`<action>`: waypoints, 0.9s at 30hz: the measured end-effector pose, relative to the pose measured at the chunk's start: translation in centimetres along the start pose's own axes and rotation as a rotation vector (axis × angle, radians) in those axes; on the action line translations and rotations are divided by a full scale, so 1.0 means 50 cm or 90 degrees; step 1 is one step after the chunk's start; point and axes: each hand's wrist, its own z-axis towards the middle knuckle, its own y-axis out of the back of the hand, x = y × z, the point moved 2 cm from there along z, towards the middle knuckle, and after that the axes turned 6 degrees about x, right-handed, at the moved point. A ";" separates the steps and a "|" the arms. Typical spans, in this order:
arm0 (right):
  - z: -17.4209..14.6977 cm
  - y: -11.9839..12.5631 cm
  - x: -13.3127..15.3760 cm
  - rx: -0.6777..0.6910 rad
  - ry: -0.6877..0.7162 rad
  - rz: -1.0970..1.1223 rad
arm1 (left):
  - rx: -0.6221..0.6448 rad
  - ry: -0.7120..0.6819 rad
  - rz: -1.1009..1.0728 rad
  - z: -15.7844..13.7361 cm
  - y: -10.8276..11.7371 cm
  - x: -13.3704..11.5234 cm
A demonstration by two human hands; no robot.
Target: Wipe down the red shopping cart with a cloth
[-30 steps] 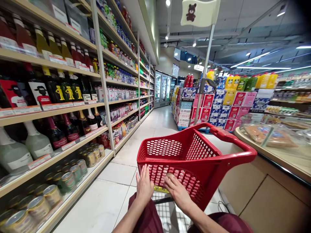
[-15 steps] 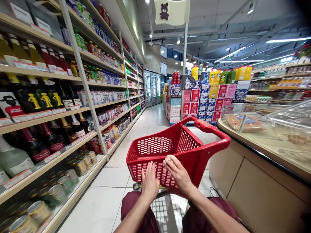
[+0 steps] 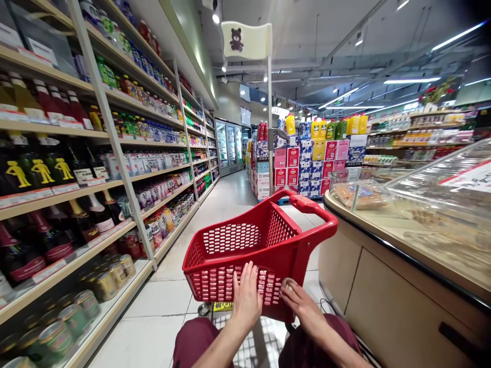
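Note:
A red plastic shopping cart [image 3: 215, 278] with perforated basket walls stands side-on before my knees. My left hand [image 3: 247, 294] lies flat against its near side, fingers together and stretched out. Against the lower right of the same wall, my right hand [image 3: 305, 304] has its fingers curled over a small, crumpled pale cloth [image 3: 290, 284]. Most of that cloth is hidden under the fingers. The cart's handle [image 3: 312, 207] rises at the right, and a pole with a cream bear flag [image 3: 247, 41] stands up behind it.
Drink shelves [image 3: 126, 179] with bottles and cans run along the left. A display counter [image 3: 353, 266] with a glass top is close on the right. Stacked drink cartons [image 3: 293, 166] stand ahead, and a tiled floor [image 3: 153, 312] lies beneath.
My right hand has moved with the cloth from the near rim down to the lower right of the side wall. My left hand has slid right along the wall. The view has turned slightly right.

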 end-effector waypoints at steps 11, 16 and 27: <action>-0.004 0.073 -0.067 -0.029 0.013 -0.162 | -0.008 -0.015 0.005 0.033 0.027 -0.032; 0.051 0.175 -0.140 -0.201 -0.122 -0.202 | -0.002 0.072 0.039 0.048 0.030 0.001; 0.161 0.201 -0.164 -0.023 -0.087 -0.364 | 0.037 0.056 0.100 0.054 0.011 0.036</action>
